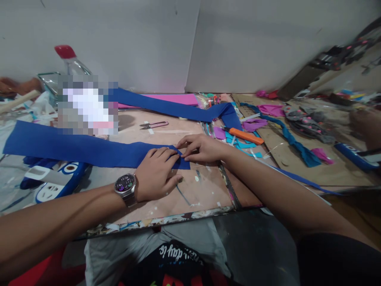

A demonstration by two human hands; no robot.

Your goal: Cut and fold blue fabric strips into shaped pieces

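1 blue strip stretches sideways beneath the left hand.

snips and fabric scraps show a craft workshop.

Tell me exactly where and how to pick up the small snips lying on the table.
Take the small snips by the bowed handle at the picture's right end, probably pinching from above and the right. They lie flat with their pointed blades facing left, so this should keep clear of the tips. The right hand seems better placed.
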